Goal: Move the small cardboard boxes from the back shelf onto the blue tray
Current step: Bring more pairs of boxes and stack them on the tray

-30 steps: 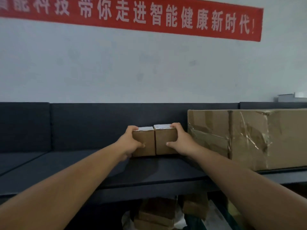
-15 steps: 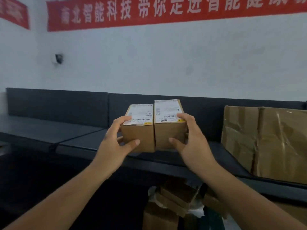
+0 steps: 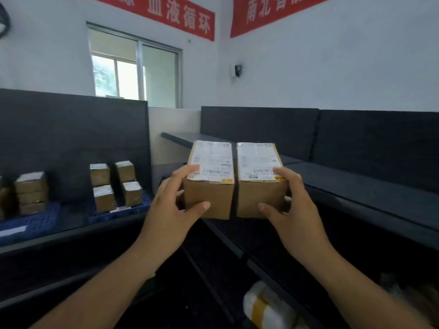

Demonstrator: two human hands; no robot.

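Two small cardboard boxes with white shipping labels hang side by side in the air at the centre. My left hand (image 3: 174, 207) grips the left box (image 3: 210, 195), thumb on its front face. My right hand (image 3: 293, 210) grips the right box (image 3: 260, 195) the same way. A narrow gap separates the two boxes. On the left shelf lies the blue tray (image 3: 47, 222), perforated, carrying several small boxes (image 3: 115, 184), some stacked two high. The back shelf (image 3: 370, 186) runs along the right, dark and bare where I see it.
A stack of brown boxes (image 3: 31, 193) stands at the tray's far left. A dark panel (image 3: 71, 138) rises behind the tray. Under the shelves lies a white wrapped parcel with yellow tape (image 3: 268, 307). A window (image 3: 135, 74) is set in the left wall.
Both boxes have come off the back shelf and now hang nearer to me. My view has swung left, bringing the blue tray and window into sight; the large carton has left the frame.
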